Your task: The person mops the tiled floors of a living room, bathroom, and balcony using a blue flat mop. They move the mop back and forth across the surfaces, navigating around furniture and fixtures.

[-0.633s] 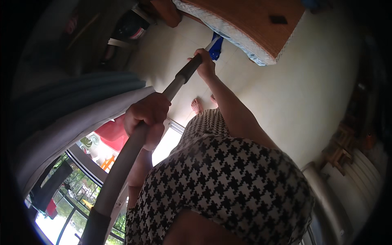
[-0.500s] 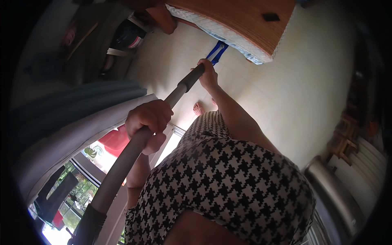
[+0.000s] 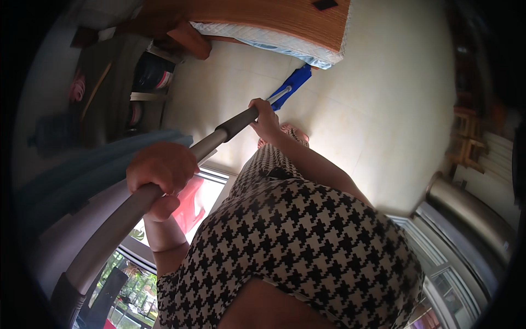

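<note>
A flat mop with a long grey handle (image 3: 211, 143) slants from the lower left up to the floor. Its blue mop head (image 3: 298, 80) rests on the pale tiles, with the far end at the bed's corner. My left hand (image 3: 161, 175) is wrapped round the upper part of the handle. Lower down, my right hand (image 3: 266, 118) grips the handle by the end of its dark sleeve, not far above the mop head. My bare feet (image 3: 295, 133) stand on the floor just behind the mop head.
A wooden bed (image 3: 263, 22) with a pale quilted mattress edge (image 3: 274, 46) stands ahead. Left are a dark shelf unit (image 3: 101, 82) and a blue-grey curtain (image 3: 109, 159). A rounded metallic object (image 3: 466, 208) and small wooden stools (image 3: 466, 137) are at the right.
Both hands and the handle have shifted left in view. The mop head now shows more fully, below the bed's corner instead of partly behind my right hand. My head view has turned slightly.
</note>
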Demonstrator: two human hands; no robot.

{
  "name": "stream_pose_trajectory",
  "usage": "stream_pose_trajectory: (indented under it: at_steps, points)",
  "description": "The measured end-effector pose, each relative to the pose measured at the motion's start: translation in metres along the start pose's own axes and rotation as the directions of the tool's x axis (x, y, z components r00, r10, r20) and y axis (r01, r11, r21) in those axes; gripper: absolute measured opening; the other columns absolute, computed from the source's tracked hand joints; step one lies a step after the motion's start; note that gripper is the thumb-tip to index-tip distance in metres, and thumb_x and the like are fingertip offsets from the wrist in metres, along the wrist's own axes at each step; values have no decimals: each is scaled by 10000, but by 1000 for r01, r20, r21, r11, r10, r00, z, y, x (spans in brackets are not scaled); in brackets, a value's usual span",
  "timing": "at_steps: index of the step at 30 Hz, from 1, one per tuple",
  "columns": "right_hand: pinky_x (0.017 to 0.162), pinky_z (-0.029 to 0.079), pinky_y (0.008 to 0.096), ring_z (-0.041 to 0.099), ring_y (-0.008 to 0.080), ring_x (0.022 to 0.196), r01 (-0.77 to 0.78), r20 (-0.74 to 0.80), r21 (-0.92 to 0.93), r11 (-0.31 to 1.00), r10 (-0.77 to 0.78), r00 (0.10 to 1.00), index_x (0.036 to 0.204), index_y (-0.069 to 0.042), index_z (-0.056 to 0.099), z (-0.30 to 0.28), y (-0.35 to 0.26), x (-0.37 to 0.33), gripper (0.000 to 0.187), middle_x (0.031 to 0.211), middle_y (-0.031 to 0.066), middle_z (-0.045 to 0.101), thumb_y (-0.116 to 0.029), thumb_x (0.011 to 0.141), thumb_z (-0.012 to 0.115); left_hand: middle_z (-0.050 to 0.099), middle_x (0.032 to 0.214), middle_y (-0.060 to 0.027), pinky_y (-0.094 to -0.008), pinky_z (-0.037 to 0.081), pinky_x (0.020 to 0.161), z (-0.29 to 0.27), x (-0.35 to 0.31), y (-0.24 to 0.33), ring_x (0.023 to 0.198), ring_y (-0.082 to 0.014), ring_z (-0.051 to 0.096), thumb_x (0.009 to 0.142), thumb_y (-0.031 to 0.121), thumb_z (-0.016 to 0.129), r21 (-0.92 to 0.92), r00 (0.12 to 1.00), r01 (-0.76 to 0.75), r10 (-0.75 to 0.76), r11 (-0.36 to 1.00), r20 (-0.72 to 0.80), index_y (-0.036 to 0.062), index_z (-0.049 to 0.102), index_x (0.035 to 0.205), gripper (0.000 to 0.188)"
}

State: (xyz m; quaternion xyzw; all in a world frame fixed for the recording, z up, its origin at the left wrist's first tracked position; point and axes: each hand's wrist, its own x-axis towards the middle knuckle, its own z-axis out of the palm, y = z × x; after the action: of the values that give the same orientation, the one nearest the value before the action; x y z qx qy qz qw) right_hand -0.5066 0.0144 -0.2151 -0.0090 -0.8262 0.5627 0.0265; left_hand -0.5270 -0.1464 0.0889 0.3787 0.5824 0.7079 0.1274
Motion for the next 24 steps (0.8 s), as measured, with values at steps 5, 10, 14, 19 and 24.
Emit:
stream_pose_trajectory:
  at_steps: [5,10,14,19,24]
  points:
    - [752,491,414,570,293,958,11,119,-25,1000,-7,993,1034,-151,508,-16,4,-18,470,992,66,559,-92,651,774,484,542,-13,-331,436,499,12,-1,0,464,-180,475,751,137,730,-45,995,-41,37,998,-89,85,478,689,265]
    - [764,489,422,577,301,955,-85,106,-69,994,92,990,1003,-152,538,-58,38,-39,462,956,79,572,-127,626,803,474,574,-36,-353,443,539,41,-5,-31,501,-181,447,807,104,669,-137,977,20,-48,990,-209,78,441,764,233]
    - [787,487,430,591,323,948,-181,126,-183,966,206,970,984,-148,548,-91,83,-52,422,965,93,590,-204,648,796,437,611,-41,-401,453,686,57,-21,-78,570,-170,412,859,80,543,-202,910,107,-178,974,-374,75,406,838,138]
    - [736,494,454,601,334,907,-17,156,-222,975,52,986,868,-133,559,-93,74,-33,199,845,83,631,-231,747,684,381,598,-16,-416,432,682,49,-43,-70,595,-185,415,898,204,513,12,867,127,-105,992,-486,94,416,774,192]
    - [680,518,469,626,292,875,171,372,-219,961,-80,925,898,-146,563,-57,31,7,165,827,70,630,-253,792,630,347,579,13,-380,437,699,33,-64,-10,584,-142,385,923,225,482,133,826,104,-11,986,-564,137,371,746,227]
